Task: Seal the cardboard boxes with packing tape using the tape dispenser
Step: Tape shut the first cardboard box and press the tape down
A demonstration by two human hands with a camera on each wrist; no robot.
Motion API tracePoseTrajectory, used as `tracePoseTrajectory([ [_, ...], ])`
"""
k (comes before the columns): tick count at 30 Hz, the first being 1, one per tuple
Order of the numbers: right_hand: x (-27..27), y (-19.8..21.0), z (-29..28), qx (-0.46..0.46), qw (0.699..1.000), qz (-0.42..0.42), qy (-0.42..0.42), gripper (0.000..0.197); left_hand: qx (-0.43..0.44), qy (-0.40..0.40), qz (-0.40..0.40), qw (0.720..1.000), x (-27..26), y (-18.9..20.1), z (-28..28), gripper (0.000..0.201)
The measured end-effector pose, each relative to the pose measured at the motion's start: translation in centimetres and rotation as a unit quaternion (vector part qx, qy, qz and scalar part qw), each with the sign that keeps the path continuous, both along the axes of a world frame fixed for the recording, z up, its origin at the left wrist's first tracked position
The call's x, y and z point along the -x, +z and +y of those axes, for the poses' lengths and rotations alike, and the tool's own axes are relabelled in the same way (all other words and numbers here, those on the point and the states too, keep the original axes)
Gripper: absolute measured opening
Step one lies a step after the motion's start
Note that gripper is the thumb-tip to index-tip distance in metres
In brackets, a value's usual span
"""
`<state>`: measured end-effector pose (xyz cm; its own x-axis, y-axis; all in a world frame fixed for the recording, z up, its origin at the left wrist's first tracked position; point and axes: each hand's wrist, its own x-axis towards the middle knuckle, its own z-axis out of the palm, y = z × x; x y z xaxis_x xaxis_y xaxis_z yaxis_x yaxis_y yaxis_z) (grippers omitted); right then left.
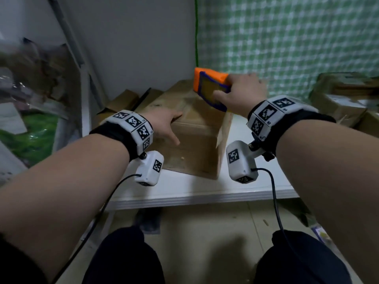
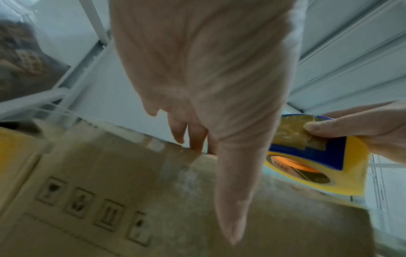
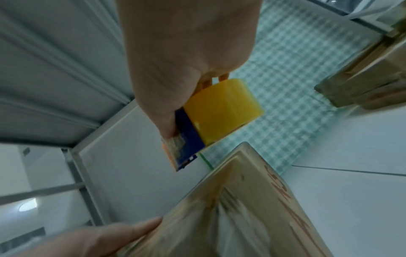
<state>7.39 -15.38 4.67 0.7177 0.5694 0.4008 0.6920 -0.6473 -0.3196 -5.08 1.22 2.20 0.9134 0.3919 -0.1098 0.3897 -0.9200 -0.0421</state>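
Observation:
A brown cardboard box (image 1: pixel 192 140) stands on the white table (image 1: pixel 205 191), with clear tape shining along its right edge. My left hand (image 1: pixel 170 128) rests on its near top edge, fingers straight on the lid (image 2: pixel 193 139) and thumb down the front face. My right hand (image 1: pixel 238 91) grips the tape dispenser (image 1: pixel 211 85), a blue frame with an orange-yellow roll, just above the box's far right top. In the right wrist view the dispenser (image 3: pixel 219 111) hovers over the box (image 3: pixel 241 208) corner, apart from it. The left wrist view shows the dispenser (image 2: pixel 307 156) beside the box (image 2: pixel 131 191).
More cardboard boxes (image 1: pixel 344 99) are stacked at the right. Flattened cardboard (image 1: pixel 123 101) lies behind the box on the left. A green checked cloth (image 1: pixel 287 37) hangs behind. A white shelf frame (image 1: pixel 82 78) with bags stands on the left. My knees are below the table edge.

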Motion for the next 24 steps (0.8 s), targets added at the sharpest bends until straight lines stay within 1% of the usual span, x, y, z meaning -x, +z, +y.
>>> tracePoseTrajectory([
  [3, 0.1, -1.0, 2.3, 0.03, 0.999, -0.002, 0.013, 0.026, -0.015, -0.028, -0.051, 0.998, 0.7, -1.0, 1.6, 0.093],
  [5, 0.1, -1.8, 3.7, 0.041, 0.999, 0.015, 0.033, 0.026, -0.019, -0.06, -0.1, 0.993, 1.0, -1.7, 2.1, 0.083],
  [7, -0.3, -2.4, 4.1, 0.043, 0.998, 0.014, 0.044, 0.027, -0.025, -0.101, -0.135, 0.985, 0.8, -2.2, 1.4, 0.076],
  [10, -0.7, -2.5, 4.3, 0.063, 0.997, -0.008, 0.053, 0.042, -0.018, -0.139, -0.157, 0.978, 0.4, -2.7, 0.9, 0.072],
  [12, -0.5, -2.1, 3.7, 0.074, 0.996, -0.022, 0.047, 0.054, -0.026, -0.145, -0.156, 0.977, 0.3, -2.7, 0.6, 0.071],
  [13, -0.4, -1.9, 3.2, 0.063, 0.997, -0.03, 0.043, 0.057, -0.027, -0.144, -0.157, 0.977, 0.2, -2.7, 0.6, 0.07],
  [14, -0.2, -1.9, 2.7, 0.039, 0.998, -0.038, 0.042, 0.055, -0.028, -0.143, -0.157, 0.977, 0.2, -2.8, 0.5, 0.07],
  [15, 0.0, -2.0, 2.3, 0.008, 0.998, -0.042, 0.045, 0.046, -0.031, -0.14, -0.157, 0.977, 0.1, -2.8, 0.4, 0.069],
  [17, 0.3, -2.3, 1.2, -0.029, 0.998, -0.029, 0.056, 0.021, -0.036, -0.132, -0.157, 0.978, 0.1, -3.0, 0.2, 0.07],
  [18, 0.4, -2.5, 0.6, -0.024, 0.998, -0.009, 0.06, 0.012, -0.037, -0.126, -0.159, 0.978, 0.1, -3.0, 0.0, 0.07],
  [19, 0.5, -2.7, -0.1, -0.015, 0.998, 0.012, 0.063, 0.01, -0.036, -0.121, -0.16, 0.979, 0.1, -3.1, -0.2, 0.071],
  [21, 0.6, -3.2, -1.6, -0.003, 0.997, 0.045, 0.058, 0.015, -0.037, -0.111, -0.158, 0.98, 0.0, -3.2, -0.7, 0.071],
  [24, 0.3, -4.0, -3.3, 0.043, 0.996, 0.062, 0.049, 0.032, -0.046, -0.108, -0.156, 0.981, -0.5, -3.3, -2.1, 0.069],
])
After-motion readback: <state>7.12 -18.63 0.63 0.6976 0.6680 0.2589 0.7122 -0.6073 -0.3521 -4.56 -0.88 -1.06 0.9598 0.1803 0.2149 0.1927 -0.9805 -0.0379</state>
